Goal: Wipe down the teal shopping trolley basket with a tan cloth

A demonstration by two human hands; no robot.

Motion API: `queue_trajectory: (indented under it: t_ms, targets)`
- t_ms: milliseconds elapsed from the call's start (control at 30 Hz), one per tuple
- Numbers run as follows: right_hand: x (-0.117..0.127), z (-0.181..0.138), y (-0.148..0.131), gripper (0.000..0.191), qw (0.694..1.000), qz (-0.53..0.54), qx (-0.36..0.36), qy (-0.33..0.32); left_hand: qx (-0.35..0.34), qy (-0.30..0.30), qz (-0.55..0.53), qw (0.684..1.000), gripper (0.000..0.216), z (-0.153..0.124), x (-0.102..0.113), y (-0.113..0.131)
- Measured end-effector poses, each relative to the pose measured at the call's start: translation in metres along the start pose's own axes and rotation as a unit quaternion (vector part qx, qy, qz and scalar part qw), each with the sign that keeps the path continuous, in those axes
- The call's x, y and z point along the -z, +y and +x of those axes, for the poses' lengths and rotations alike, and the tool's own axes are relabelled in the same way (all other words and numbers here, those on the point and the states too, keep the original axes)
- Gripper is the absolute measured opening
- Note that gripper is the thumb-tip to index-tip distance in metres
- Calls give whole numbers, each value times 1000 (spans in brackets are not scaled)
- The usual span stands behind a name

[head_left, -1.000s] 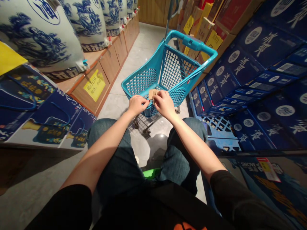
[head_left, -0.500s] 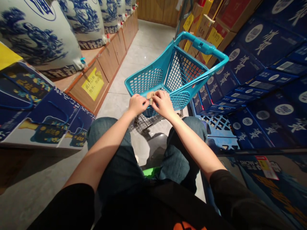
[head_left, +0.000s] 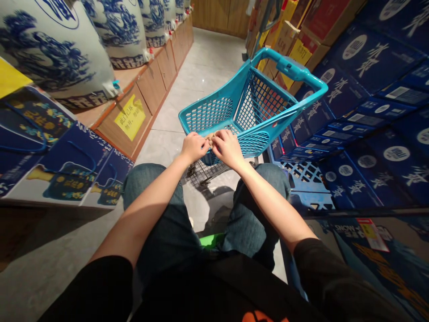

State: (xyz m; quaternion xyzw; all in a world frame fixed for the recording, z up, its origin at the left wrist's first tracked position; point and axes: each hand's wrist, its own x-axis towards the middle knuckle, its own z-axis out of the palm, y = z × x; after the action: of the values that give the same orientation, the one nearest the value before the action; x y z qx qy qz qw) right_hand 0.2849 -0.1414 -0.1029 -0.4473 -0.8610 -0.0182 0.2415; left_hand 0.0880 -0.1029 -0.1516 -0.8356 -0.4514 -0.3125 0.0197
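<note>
My left hand [head_left: 193, 147] and my right hand [head_left: 228, 147] meet over the near end of a blue plastic shopping cart [head_left: 208, 115]. Pinched between the fingertips of both is a small tan, lumpy thing [head_left: 210, 141]. Its kind is too small and too covered by fingers to make out. Both hands are closed, thumbs and index fingers almost touching. Below them the cart's near wall and wire lower rack [head_left: 208, 172] show in part.
Large blue-and-white ceramic jars [head_left: 50, 49] line a wooden cabinet [head_left: 157, 80] on the left, near dark blue gift bags [head_left: 83, 152]. Stacked blue cartons [head_left: 355, 120] wall the right side, with a blue plastic crate [head_left: 306, 179] at their foot. Tiled floor [head_left: 214, 58] runs between.
The cart has shifted a little to the right. Both hands stay nearly in place, their fingers moving slightly on the tan thing, less of which shows now.
</note>
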Motion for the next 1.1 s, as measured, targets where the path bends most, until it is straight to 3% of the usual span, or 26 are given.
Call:
queue_trajectory:
  t_ms: [167, 267, 467, 733, 967, 1100]
  targets:
    - [6, 3, 25, 25, 995, 12, -70, 66, -3, -2, 3, 1000, 47, 1, 0, 1]
    - [6, 1, 26, 26, 992, -4, -99, 74, -4, 1, 3, 1000, 48, 1, -1, 2]
    - [3, -6, 2, 27, 1000, 2, 15, 7, 1, 3, 8, 1000, 46, 1, -3, 1]
    - [15, -4, 29, 27, 992, 6, -107, 71, -2, -5, -4, 1000, 48, 0, 0, 3]
    - [4, -9, 2, 29, 1000, 28, 14, 0, -3, -5, 8, 1000, 44, 1, -3, 0]
    - [9, -5, 20, 27, 998, 28, -40, 44, -5, -5, 13, 1000, 48, 0, -3, 1]
